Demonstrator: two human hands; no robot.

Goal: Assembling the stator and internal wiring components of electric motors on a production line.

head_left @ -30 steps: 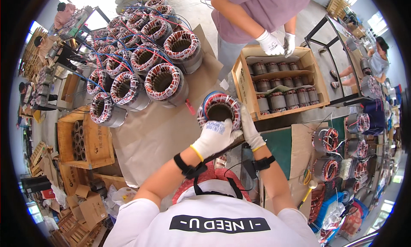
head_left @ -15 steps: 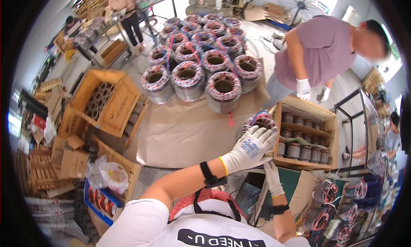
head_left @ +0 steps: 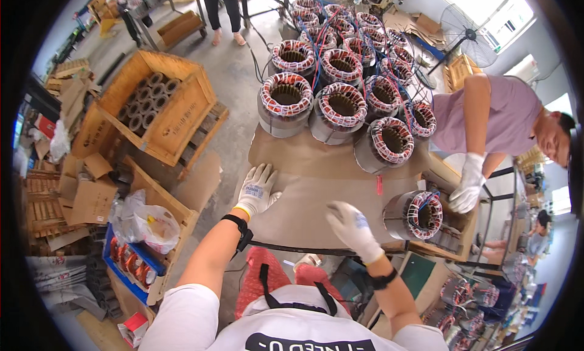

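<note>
A bright workshop spreads out around me, its concrete floor running back to a standing fan (head_left: 467, 34) by the window, and in front of me lies a work surface covered with brown paper (head_left: 298, 196). A crowd of wound stators (head_left: 342, 66) fills the far part of that paper, their ring-shaped tops laced in white over red and copper, with blue and red leads trailing among those at the back. My left hand (head_left: 257, 191), in a white glove, lies over the paper's left side with its fingers spread apart and nothing in its grasp. My right hand (head_left: 354, 226), gloved too and a little blurred, is near the front edge, fingers loosely extended and holding nothing; I cannot tell whether it touches the paper. Just to the right of it, apart from the others, sits a single stator (head_left: 413, 215) at the right front corner, with blue leads across its winding. A red tag (head_left: 379, 185) lies just beyond it, to the left. Past that corner is a wooden crate (head_left: 469, 229), and a co-worker's gloved hand (head_left: 467, 187) is over it. Off to my left, another wooden crate (head_left: 182, 114) holds grey cylinders (head_left: 149, 101), with a cardboard box (head_left: 91, 202) and a plastic bag (head_left: 159, 229) nearer me.
</note>
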